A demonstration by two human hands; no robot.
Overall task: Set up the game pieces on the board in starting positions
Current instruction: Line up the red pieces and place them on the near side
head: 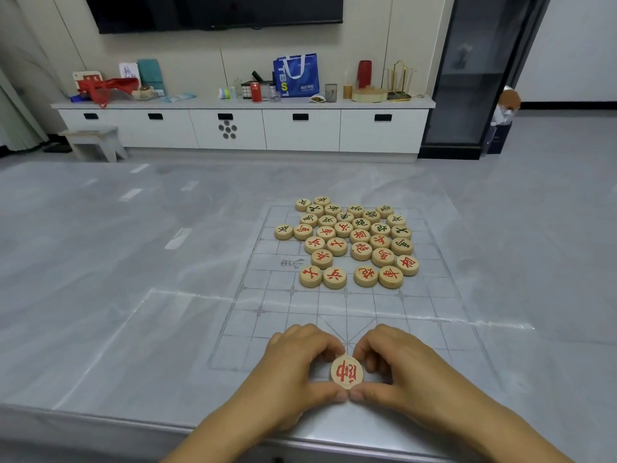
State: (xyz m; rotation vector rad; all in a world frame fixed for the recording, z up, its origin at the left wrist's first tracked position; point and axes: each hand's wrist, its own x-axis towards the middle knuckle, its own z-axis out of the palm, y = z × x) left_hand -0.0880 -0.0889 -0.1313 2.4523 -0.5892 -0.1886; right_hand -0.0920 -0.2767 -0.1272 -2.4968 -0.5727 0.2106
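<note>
Soft even light, wide-angle edge bending

Both arms (217,432) are running off the bottom edge. The left hand (293,365) and right hand (397,365) are covering parts of the rim of the red piece (346,373) they are pinching, and are hiding the middle of the board's (273,295) near edge. Characters on the farthest pieces of the pile (347,242) are showing too small to read. The top edge is cutting off the TV (213,11). Small items on the cabinet (300,128) are blurring together.
</note>
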